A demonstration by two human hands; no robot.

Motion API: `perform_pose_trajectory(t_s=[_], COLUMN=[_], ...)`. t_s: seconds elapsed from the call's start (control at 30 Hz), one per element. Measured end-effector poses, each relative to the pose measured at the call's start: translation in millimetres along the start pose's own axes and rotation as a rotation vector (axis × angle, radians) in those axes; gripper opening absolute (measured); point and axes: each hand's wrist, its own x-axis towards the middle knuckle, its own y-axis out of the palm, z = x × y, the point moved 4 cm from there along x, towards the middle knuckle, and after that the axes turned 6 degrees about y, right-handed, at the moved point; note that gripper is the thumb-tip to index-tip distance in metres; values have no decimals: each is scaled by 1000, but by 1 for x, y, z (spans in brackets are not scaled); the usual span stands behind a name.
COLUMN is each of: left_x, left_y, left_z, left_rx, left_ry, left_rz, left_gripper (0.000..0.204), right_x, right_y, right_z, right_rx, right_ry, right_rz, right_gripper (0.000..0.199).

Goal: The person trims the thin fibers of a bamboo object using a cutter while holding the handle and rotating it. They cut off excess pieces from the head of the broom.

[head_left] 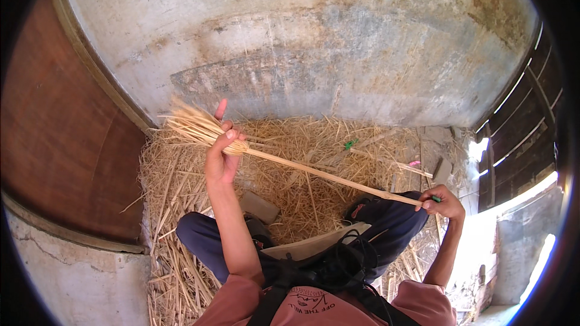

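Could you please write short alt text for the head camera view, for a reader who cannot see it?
A seated person holds a bundle of straw stretched between both hands: the left hand grips its splayed end, the right hand pinches the thin end over the knee. Loose straw covers the floor before a stained concrete wall; a small green object lies in it.

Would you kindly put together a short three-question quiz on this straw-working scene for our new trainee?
1. True or false: the left hand grips the straw bundle at its fanned end.
2. Which hand holds the thin far end of the twisted straw strand? A) left B) right C) neither
3. Fill in: the person sits on loose ____ spread over the floor by the concrete wall.

Key
1. True: the fingers are closed just behind the fanned tips.
2. B: the right hand pinches that end over the knee.
3. Straw.
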Motion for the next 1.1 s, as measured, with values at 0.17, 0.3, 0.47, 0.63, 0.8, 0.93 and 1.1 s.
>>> perform_pose_trajectory(t_s=[0.17,0.3,0.47,0.63,0.8,0.93,1.1], left_x=[-2,0,3,4,12,18,35], left_y=[-9,-9,-13,0,-8,7,9], left_z=[-3,-6,-12,-28,-44,-70,-119], left_rx=[108,137,49,93,76,152,243], left_ry=[15,30,73,81,153,312,538], left_rz=[-198,-260,-281,-368,-379,-378,-370], left_gripper=[60,41,38,29,23,20,38], right_x=[-2,-1,1,0,14,32,58], right_y=[1,2,1,-3,1,8,29], right_z=[1,-5,-6,-6,2,24,66], right_rx=[-17,-6,-69,-85,-191,-323,-598], right_ry=[5,32,-48,-19,-172,-163,-360], right_rz=[-18,-25,-62,-57,-151,-321,-687], right_gripper=[30,29,27,23,22,22,24])
